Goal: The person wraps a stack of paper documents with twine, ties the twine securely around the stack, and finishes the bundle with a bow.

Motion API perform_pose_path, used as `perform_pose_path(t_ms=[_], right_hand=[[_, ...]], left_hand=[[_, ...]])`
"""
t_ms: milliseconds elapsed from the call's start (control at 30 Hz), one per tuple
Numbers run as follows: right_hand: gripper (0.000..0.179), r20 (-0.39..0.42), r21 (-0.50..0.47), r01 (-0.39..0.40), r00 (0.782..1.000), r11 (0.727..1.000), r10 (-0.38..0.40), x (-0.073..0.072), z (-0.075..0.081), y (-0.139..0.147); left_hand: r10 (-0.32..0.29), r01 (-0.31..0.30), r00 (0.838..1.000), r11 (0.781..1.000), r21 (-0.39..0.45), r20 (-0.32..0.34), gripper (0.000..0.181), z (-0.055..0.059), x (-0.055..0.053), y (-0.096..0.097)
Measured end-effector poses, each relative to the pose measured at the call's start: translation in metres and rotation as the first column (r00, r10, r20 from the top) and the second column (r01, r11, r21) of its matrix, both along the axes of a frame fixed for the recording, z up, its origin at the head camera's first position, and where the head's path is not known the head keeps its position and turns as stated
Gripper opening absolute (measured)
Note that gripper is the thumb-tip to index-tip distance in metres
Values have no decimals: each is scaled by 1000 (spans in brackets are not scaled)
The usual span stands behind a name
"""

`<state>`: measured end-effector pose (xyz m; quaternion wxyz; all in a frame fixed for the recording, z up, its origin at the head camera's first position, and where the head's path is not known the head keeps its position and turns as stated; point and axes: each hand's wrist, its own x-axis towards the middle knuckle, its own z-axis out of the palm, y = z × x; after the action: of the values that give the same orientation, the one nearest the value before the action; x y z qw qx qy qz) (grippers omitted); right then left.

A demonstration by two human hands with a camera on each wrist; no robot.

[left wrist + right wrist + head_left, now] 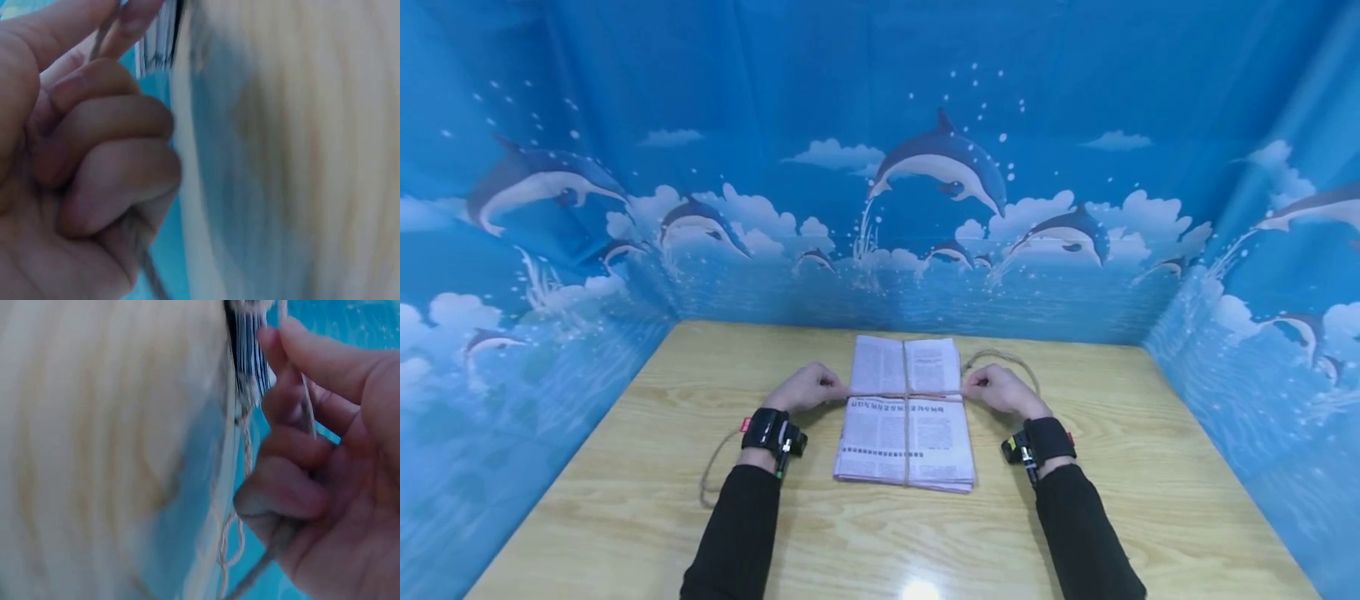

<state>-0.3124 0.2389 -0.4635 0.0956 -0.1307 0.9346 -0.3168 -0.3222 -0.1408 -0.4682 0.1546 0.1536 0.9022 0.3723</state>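
A stack of folded newspapers [880, 442] lies on the wooden table, with brown twine [907, 367] running down its length and across its width. At the stack's left edge my left hand [808, 387] grips the crosswise twine, thumb and forefinger pinching it and the other fingers curled round its tail in the left wrist view. My right hand [1006, 390] holds the twine at the opposite edge. In the right wrist view the twine [308, 406] passes between the fingertips and through the curled fingers. The crosswise part looks straight between the two hands.
A loose loop of twine [1018, 360] lies behind my right hand. Another tail [706, 475] trails on the table [625, 500] beside my left forearm. A blue dolphin-print curtain [775, 100] encloses the table's back and sides. Both wrists wear black camera straps.
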Motion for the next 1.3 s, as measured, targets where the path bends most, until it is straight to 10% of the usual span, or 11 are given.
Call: perform_pose_path(t_ms=[333, 733, 1100, 1300], right_hand=[[12, -63, -11, -6, 998, 1000, 5, 1, 6, 10], [9, -99, 35, 74, 993, 997, -71, 5, 8, 5], [25, 25, -20, 116, 993, 993, -115, 4, 6, 7], [29, -66, -161, 303, 946, 939, -316, 2, 6, 6]], left_hand=[[-10, 2, 997, 993, -121, -70, 8, 15, 6, 2], [-95, -16, 940, 946, -323, -327, 19, 29, 15, 61], [49, -87, 903, 994, -69, -427, 11, 43, 7, 90], [112, -93, 889, 994, 65, -444, 7, 55, 7, 98]])
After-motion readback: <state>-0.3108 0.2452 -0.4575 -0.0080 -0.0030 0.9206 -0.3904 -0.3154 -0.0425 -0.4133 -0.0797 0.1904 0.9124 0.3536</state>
